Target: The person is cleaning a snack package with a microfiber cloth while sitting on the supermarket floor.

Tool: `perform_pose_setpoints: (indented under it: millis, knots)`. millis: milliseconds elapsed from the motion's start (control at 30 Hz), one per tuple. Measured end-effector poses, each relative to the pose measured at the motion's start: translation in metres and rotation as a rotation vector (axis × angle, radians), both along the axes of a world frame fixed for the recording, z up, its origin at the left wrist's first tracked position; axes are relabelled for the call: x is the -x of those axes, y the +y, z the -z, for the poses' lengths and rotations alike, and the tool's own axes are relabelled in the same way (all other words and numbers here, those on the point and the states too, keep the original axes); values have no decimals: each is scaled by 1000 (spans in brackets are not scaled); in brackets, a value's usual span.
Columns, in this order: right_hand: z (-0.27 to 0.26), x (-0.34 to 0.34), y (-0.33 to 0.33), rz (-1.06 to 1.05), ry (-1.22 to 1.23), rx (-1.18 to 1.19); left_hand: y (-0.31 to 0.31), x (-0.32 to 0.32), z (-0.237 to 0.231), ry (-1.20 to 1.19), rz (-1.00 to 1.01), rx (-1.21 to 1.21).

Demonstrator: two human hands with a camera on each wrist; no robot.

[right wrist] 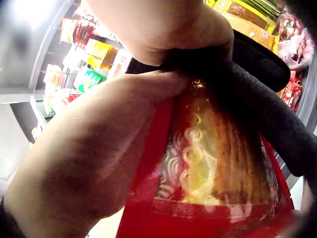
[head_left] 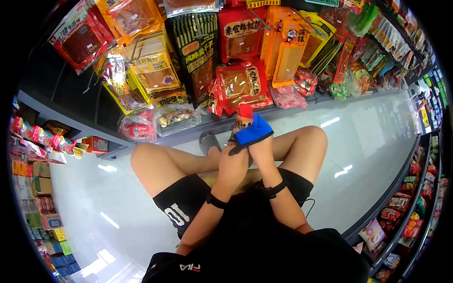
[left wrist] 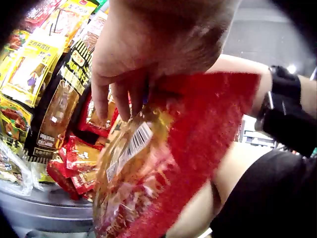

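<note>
A person sits on a shop floor facing a shelf (head_left: 273, 113) of packaged snacks, working with both hands in front of the lap. The left hand (left wrist: 158, 39) pinches a red packet (left wrist: 213, 134) by its edge, in the air between the knees. The right hand (head_left: 263, 147) is at a blue cloth (head_left: 257, 132) with black edging, against the packet; its fingers are hidden, so I cannot tell whether it grips the cloth or wears it.

This looks like wiping. To do it well, the left hand should keep a firm hold near the border (thin film creases easily) while the cloth goes flat across the surface in light, even strokes, corners included.

The packet is glossy, with a broad red border around a see-through window. Ridged brown food shows inside, beside pale swirls; another view shows a white barcode.
</note>
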State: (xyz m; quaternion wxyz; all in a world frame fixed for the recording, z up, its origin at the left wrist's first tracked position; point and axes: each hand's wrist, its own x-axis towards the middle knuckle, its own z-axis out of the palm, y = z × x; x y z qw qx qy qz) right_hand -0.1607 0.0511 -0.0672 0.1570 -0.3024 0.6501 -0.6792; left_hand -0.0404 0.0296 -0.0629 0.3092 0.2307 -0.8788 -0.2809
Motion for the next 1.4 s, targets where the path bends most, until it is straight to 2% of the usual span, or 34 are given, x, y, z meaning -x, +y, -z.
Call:
perform_pose_setpoints:
  millis: [33,100,167,300,367,400,467,533,567,633,667,700,767,800,833,900,933,967,1033,1167,1233,1300,1367,1400]
  knots:
    - [-15,0,4,-2,4,1,1,0,-8,54,3,7]
    - [-39,1,16,0,-173,-40,0,-5,-26,12,-7,-238]
    - [-31,9,22,13,-346,16,-14,-7,-17,157,-80,-252]
    - [-43,11,33,-32,-255,37,-44,-26,-7,161,-204,-410]
    - [-46,13,36,-19,-238,46,-52,-29,1,388,-131,-804]
    - [-44,16,40,-49,-162,50,-53,-31,-2,382,-127,-811]
    - [-42,20,44,-75,-83,52,-53,-34,-8,552,65,-1194]
    - [-47,22,46,-258,-275,208,-52,-33,-11,497,103,-1176]
    - [-50,21,47,-258,-272,206,-51,-33,-12,443,135,-1153]
    - [-55,18,46,-175,-650,230,-53,-34,-5,479,86,-1143]
    - [-23,38,44,-376,-124,213,-58,-38,-3,417,123,-1200]
    - [-18,43,40,-379,-127,212,-61,-40,-6,351,161,-1258]
    - [-5,48,41,-319,13,133,-55,-39,-8,436,162,-1259]
    - [-32,35,35,-300,-217,187,-52,-41,-12,424,143,-1294]
    - [-37,34,37,-296,-223,181,-50,-43,-13,412,125,-1329]
    - [-45,36,40,-300,-619,252,-49,-44,-6,411,120,-1321]
    - [-69,26,39,-260,-538,172,-49,-45,-4,419,121,-1327]
    - [-64,30,41,-258,-540,169,-49,-46,-3,427,121,-1333]
    - [-69,34,38,-302,-654,155,-50,-48,-7,409,125,-1334]
    - [-58,35,39,-207,-433,53,-55,-51,-9,395,129,-1285]
    - [-51,40,40,-236,-371,95,-55,-53,-10,367,113,-1291]
    - [-44,51,40,-261,-305,140,-54,-49,-13,459,129,-1320]
    - [-37,62,40,-263,451,-77,-51,-47,-12,480,134,-1356]
    - [-42,60,39,-260,448,-79,-50,-47,-12,501,138,-1393]
